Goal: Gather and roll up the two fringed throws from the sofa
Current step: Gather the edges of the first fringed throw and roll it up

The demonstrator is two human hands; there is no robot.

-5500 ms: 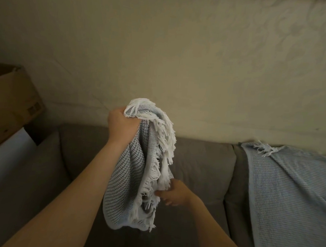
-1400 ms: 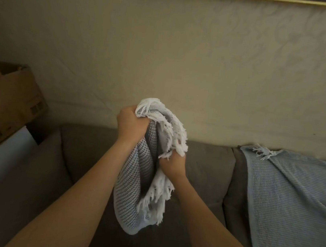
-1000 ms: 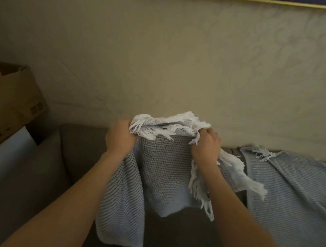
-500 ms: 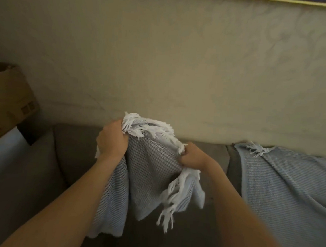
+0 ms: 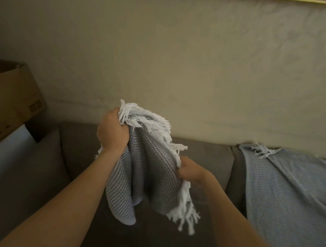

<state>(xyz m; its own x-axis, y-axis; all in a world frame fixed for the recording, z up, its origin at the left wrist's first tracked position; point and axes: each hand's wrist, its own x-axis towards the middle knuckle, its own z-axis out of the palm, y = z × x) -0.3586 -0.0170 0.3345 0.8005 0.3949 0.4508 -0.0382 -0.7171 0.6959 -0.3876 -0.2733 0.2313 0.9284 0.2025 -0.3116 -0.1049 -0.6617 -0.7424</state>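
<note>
While our left hand [image 5: 112,134] fists the fringed top edge of the blue-grey waffle-knit throw [image 5: 146,171], our right hand [image 5: 190,172] pinches its fringed side lower down, so it hangs bunched in the air above the grey sofa [image 5: 77,149]. Well to the right, the second throw [image 5: 286,196] lies draped over the sofa's back and seat, and a cardboard box [image 5: 12,100] sits at far left.
</note>
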